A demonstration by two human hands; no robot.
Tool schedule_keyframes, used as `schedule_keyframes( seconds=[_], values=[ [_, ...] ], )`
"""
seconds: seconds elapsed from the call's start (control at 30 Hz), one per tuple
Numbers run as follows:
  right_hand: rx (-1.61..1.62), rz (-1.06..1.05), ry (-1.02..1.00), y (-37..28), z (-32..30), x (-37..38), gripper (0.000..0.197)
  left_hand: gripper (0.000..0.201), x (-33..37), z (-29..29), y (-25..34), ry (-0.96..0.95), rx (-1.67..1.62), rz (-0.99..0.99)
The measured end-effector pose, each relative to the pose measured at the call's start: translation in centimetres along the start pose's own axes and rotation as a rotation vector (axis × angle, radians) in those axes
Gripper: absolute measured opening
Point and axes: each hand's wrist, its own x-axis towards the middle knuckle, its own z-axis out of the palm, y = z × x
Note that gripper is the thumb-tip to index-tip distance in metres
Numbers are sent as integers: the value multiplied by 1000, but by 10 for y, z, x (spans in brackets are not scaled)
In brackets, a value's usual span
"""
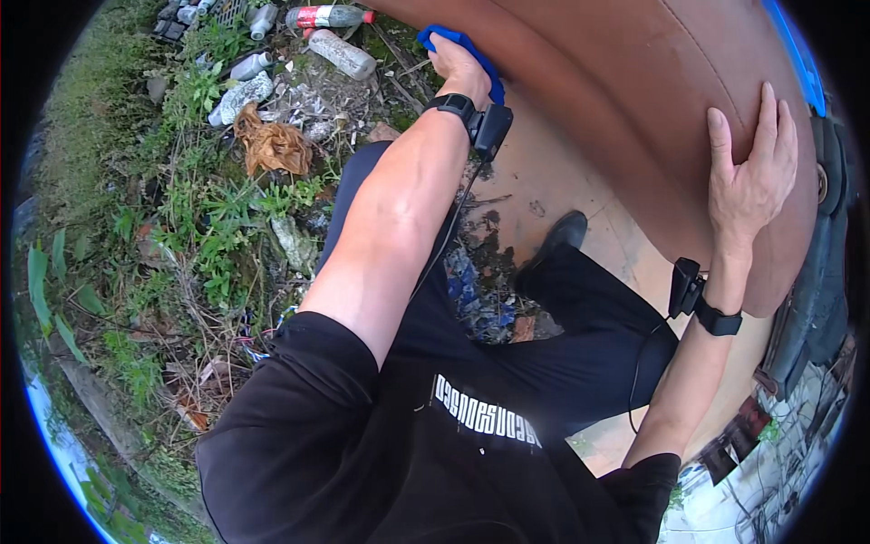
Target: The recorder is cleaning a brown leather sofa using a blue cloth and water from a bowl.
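Left hand (458, 65) has a blue cloth (496, 88) at the sofa's (634, 91) left edge; I can't tell whether its fingers clamp it. Right hand (752, 177), thumb and fingers apart, rests on the sofa's right.

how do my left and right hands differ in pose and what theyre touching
The left hand has a blue cloth against it; the right hand has none and lies on the brown upholstery. The left hand's fingers are mostly hidden, while the right hand is open, its thumb apart from its fingers. Both wrists wear black bands.
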Motion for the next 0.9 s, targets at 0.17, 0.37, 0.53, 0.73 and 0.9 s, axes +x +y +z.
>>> schedule_keyframes(
  seconds=[0.17, 0.37, 0.53, 0.73, 0.9],
  values=[
    [-18, 23, 81, -23, 1, 22, 67, 81, -11, -19, -37, -231, -79, -37],
    [-32, 36, 7, -9, -4, 5, 66, 73, -80, -24, -106, -53, -86, -111],
    [-73, 40, 4, -15, -8, 5, 66, 65, -105, -14, -127, 74, -44, -250],
    [63, 34, 41, -51, 3, 21, 68, 57, -19, -28, -93, 152, -132, -68],
    [-97, -9, -18, 9, -11, -2, 69, 62, -71, 10, -28, 72, 186, -191]
  ],
)
